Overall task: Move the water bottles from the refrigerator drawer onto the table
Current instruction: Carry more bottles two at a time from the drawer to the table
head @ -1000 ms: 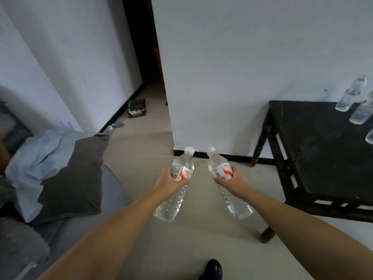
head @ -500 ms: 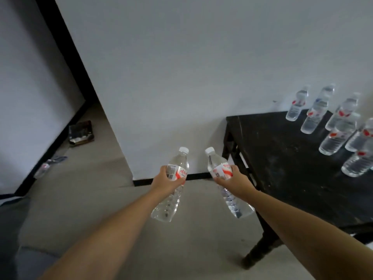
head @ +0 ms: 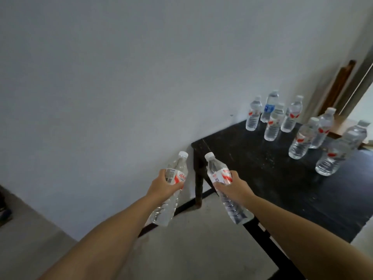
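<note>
Clear plastic bottles fill both grips: your left hand (head: 164,185) holds the left bottle (head: 169,190) round its label, and your right hand (head: 234,187) holds the right bottle (head: 224,186) the same way. You are carrying them to the black worktop (head: 262,178). Next, I think, stand them near the bottles already there (head: 298,130).

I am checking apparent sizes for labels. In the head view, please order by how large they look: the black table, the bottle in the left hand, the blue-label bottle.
1. black table
2. bottle in the left hand
3. blue-label bottle

The blue-label bottle stands farther away, so the true sizes of the bottles may be alike.
</note>
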`<state>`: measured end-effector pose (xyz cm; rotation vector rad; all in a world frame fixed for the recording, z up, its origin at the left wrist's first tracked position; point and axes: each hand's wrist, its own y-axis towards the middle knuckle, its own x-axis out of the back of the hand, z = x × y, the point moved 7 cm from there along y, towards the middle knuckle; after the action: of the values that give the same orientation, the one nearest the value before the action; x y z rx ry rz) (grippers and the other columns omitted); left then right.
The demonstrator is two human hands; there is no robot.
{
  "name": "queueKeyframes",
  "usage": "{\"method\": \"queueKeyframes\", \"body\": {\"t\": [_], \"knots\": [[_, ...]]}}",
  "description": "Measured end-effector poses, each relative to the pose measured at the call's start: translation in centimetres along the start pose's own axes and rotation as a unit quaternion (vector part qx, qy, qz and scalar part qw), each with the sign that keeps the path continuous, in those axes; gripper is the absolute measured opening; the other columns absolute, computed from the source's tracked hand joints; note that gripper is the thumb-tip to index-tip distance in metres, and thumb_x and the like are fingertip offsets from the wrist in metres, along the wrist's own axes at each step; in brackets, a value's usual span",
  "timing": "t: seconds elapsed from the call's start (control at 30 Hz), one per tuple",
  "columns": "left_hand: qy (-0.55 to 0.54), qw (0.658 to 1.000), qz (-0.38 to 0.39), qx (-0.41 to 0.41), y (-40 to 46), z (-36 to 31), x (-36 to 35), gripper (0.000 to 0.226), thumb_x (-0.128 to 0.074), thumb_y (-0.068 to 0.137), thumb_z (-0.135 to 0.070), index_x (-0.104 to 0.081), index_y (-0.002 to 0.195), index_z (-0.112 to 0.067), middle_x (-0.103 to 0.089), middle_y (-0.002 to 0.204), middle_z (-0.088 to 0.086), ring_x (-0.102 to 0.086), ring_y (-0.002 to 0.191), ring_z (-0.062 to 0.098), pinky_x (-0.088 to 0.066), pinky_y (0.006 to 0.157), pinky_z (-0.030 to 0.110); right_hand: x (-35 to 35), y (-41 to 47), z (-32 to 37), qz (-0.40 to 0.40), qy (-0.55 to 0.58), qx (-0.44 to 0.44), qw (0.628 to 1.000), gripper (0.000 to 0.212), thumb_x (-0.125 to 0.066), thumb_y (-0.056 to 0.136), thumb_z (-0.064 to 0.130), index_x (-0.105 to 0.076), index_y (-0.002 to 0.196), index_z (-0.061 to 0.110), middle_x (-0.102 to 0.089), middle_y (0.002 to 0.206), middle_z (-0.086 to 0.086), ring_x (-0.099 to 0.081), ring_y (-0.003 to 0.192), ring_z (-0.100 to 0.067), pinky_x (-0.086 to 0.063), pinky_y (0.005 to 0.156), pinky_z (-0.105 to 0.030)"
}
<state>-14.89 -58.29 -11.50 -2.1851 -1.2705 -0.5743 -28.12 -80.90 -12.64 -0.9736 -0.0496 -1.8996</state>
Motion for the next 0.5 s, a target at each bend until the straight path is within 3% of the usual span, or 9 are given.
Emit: {"method": "queueKeyframes", "body": {"t": [0.17, 0.37, 0.5], "knots": [[0.01, 0.998, 0.043, -0.039, 8.3, -2.7, 2.0, 0.072, -0.074, 0.077, -0.045, -0.035, 0.133, -0.021, -0.057, 0.12, 0.005, -0.057, 0.098, 0.021, -0.05, 0.083, 0.034, 0.3, 3.8, 2.4, -0.044, 0.044, -0.041, 0.997, 0.079, -0.062, 0.083, 0.056, -0.024, 0.143, 0.022, -0.053, 0.108, 0.003, -0.058, 0.092, -0.016, -0.05, 0.076, -0.03], [0.027, 0.991, 0.119, -0.047, 13.9, -5.0, -2.7, 0.061, -0.073, 0.076, -0.048, -0.038, 0.121, -0.028, -0.056, 0.109, 0.0, -0.058, 0.095, 0.021, -0.052, 0.084, 0.037, 1.9, 6.5, 0.6, -0.081, 0.053, -0.101, 0.99, 0.075, -0.062, 0.084, 0.053, -0.027, 0.142, 0.02, -0.049, 0.108, 0.004, -0.053, 0.093, -0.014, -0.046, 0.076, -0.029], [0.033, 0.983, 0.166, -0.07, 17.5, -8.1, -6.8, 0.061, -0.074, 0.073, -0.05, -0.042, 0.119, -0.026, -0.06, 0.108, -0.001, -0.06, 0.095, 0.018, -0.052, 0.082, 0.033, 4.5, 9.9, -1.6, -0.104, 0.088, -0.152, 0.979, 0.081, -0.065, 0.079, 0.057, -0.029, 0.141, 0.018, -0.055, 0.123, -0.003, -0.059, 0.102, -0.019, -0.052, 0.087, -0.034]]}}
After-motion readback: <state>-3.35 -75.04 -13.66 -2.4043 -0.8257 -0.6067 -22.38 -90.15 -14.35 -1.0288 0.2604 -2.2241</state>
